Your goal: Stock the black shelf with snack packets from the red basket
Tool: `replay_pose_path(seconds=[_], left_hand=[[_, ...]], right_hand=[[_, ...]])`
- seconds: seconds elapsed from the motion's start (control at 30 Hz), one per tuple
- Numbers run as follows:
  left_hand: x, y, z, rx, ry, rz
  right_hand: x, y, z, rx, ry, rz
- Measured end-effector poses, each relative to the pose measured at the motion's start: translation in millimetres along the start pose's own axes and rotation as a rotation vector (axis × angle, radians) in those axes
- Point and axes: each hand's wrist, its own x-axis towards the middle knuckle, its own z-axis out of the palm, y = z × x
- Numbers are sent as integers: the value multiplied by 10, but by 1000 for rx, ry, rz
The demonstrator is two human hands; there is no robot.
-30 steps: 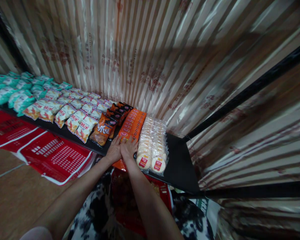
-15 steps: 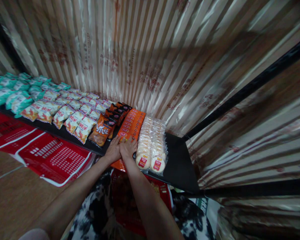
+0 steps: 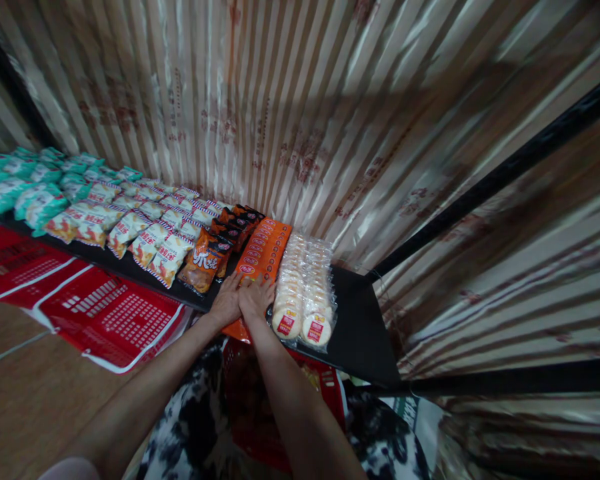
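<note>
On the black shelf [image 3: 357, 320], an orange row of snack packets [image 3: 263, 248] lies flat, its near end reaching past the shelf edge. My left hand [image 3: 227, 300] rests on it with fingers stretched forward. Beside it, my right hand [image 3: 256, 297] lies flat on the same orange packaging, fingers spread. The two hands touch at the thumbs. Close on the right stand two rows of round white crackers [image 3: 287, 303] in clear wrap. To the left of my hands is a brown and orange snack bag [image 3: 203, 261].
White snack bags [image 3: 165, 253] and teal bags [image 3: 40, 203] line the shelf farther left. Red baskets [image 3: 115, 313] sit below the shelf front. Behind is a striped curtain [image 3: 220, 100]; a black pole [image 3: 480, 187] slants at the right.
Both hands stay pressed on the orange packets, with hardly any motion. The whole view has shifted very slightly; nothing on the shelf has visibly moved.
</note>
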Motion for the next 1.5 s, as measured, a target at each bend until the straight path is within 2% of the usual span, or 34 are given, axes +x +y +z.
replay_pose_path(seconds=[0.1, 0.27, 0.57, 0.83, 1.2, 1.3, 1.5], left_hand=[[-1, -3, 11, 10, 16, 0], [2, -13, 24, 22, 10, -10], [-13, -14, 19, 66, 9, 4], [-14, -9, 2, 64, 19, 4], [-9, -1, 3, 32, 34, 12], [-10, 4, -20, 44, 24, 29], [-2, 24, -45, 61, 21, 25]], right_hand=[[-8, 4, -12, 23, 5, -24], [-43, -10, -114, -83, 1, -40], [-53, -160, -254, -200, -78, 50], [-110, -218, -416, -208, -153, 10], [-52, -115, -331, -98, -99, -25], [-47, -76, -305, -85, -81, -75], [-95, -83, -372, -128, -106, -138]])
